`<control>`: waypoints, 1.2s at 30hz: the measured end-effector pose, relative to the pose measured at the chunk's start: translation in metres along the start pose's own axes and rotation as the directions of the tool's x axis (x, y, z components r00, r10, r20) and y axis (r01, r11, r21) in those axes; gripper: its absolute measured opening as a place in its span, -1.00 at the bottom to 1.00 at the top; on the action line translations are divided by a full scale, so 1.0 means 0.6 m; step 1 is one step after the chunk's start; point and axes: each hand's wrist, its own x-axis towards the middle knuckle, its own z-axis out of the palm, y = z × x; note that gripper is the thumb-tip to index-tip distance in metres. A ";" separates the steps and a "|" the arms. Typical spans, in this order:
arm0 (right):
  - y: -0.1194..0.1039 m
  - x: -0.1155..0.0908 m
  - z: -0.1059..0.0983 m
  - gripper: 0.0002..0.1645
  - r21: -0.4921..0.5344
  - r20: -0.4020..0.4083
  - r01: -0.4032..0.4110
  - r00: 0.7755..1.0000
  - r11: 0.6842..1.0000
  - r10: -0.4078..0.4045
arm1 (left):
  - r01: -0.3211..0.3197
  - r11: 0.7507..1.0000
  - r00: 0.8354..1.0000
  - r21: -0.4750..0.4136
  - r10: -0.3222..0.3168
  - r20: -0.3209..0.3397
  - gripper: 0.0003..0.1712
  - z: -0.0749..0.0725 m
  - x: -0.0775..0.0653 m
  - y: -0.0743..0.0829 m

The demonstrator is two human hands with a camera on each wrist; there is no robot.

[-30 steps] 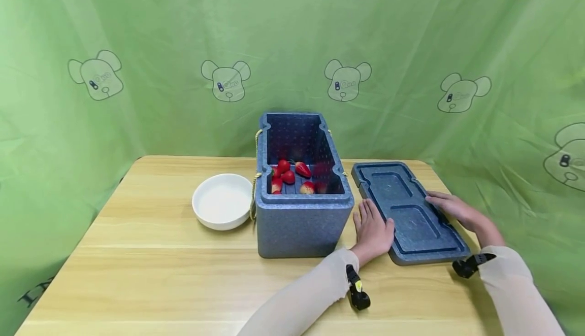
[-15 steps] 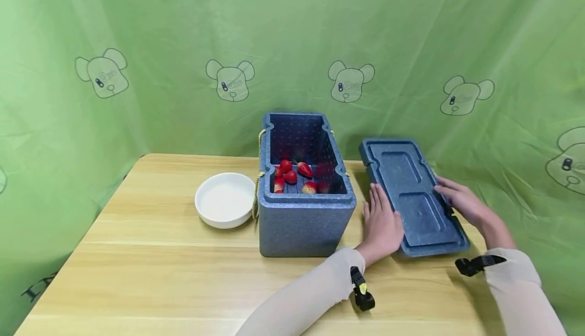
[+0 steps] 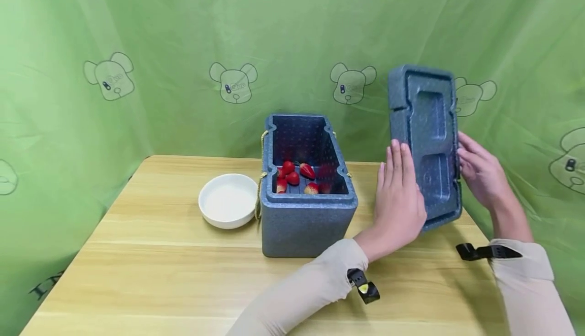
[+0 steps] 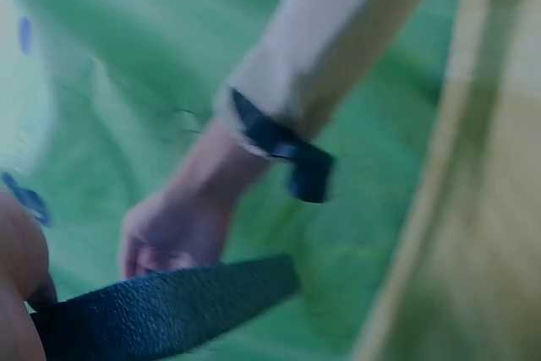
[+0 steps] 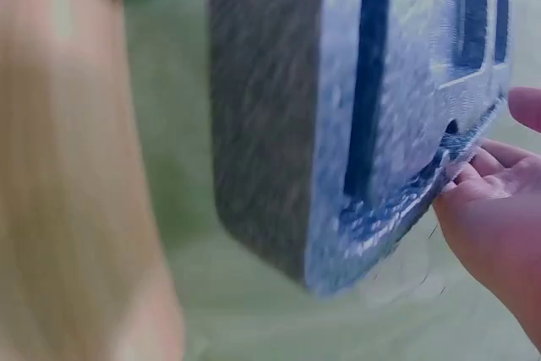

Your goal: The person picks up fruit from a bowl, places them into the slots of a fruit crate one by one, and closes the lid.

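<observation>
The blue-grey foam lid (image 3: pixel 427 148) is up off the table, tilted steeply with its recessed face towards me. My left hand (image 3: pixel 398 201) holds its left edge, fingers pointing up along the side; the thumb is hidden in the head view. At the opposite edge, my right hand (image 3: pixel 483 173) grips the rim, and the right wrist view shows its fingers (image 5: pixel 486 166) behind the rim. To the left stands the matching foam box (image 3: pixel 306 229), uncovered. Several red strawberries (image 3: pixel 292 177) lie on its bottom.
A white bowl (image 3: pixel 228 201) sits left of the box, close to its yellow rope handle (image 3: pixel 258 199). The wooden table (image 3: pixel 183 270) extends towards me. Behind it hangs a green cloth (image 3: pixel 292 31) printed with bear heads.
Both hands have raised the lid from the tabletop and tipped it from nearly flat to steep, its far end swinging up. Box, strawberries and bowl stay in place.
</observation>
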 end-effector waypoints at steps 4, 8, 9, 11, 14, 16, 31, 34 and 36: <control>-0.017 0.026 0.057 -0.35 0.141 0.062 0.131 0.988 0.981 -0.141 | -0.065 0.990 0.997 0.129 0.069 -0.022 -0.01 -0.072 0.005 -0.014; -0.037 0.049 0.116 -0.33 0.111 0.075 0.221 0.970 0.969 -0.230 | -0.138 0.980 0.989 0.144 0.144 -0.030 -0.01 -0.153 0.005 -0.031; -0.041 0.054 0.131 -0.33 0.105 0.077 0.237 0.966 0.966 -0.246 | -0.159 0.979 0.986 0.131 0.165 -0.038 -0.01 -0.172 0.005 -0.036; -0.050 0.064 0.161 -0.32 0.081 0.080 0.270 0.958 0.959 -0.276 | -0.189 0.977 0.980 0.100 0.193 -0.036 -0.01 -0.210 0.006 -0.048; -0.061 0.079 0.205 -0.31 0.178 0.108 0.289 0.944 0.941 -0.310 | -0.229 0.972 0.972 0.047 0.231 -0.047 -0.05 -0.260 0.008 -0.071; -0.066 0.088 0.233 -0.30 0.202 0.119 0.303 0.936 0.931 -0.330 | -0.247 0.969 0.968 0.023 0.248 -0.044 -0.08 -0.290 0.009 -0.087; -0.051 0.166 0.362 -0.29 0.020 -0.106 0.420 0.903 0.908 -0.415 | -0.294 0.818 0.952 -0.495 0.201 -0.233 -0.13 -0.365 0.084 -0.295; -0.037 0.182 0.369 -0.30 -0.032 -0.150 0.433 0.889 0.901 -0.432 | -0.238 0.687 0.968 -0.687 0.111 -0.224 -0.16 -0.356 0.104 -0.332; -0.027 0.190 0.372 -0.33 -0.043 -0.190 0.446 0.875 0.894 -0.445 | -0.226 0.572 0.970 -0.789 0.054 -0.238 -0.20 -0.347 0.116 -0.353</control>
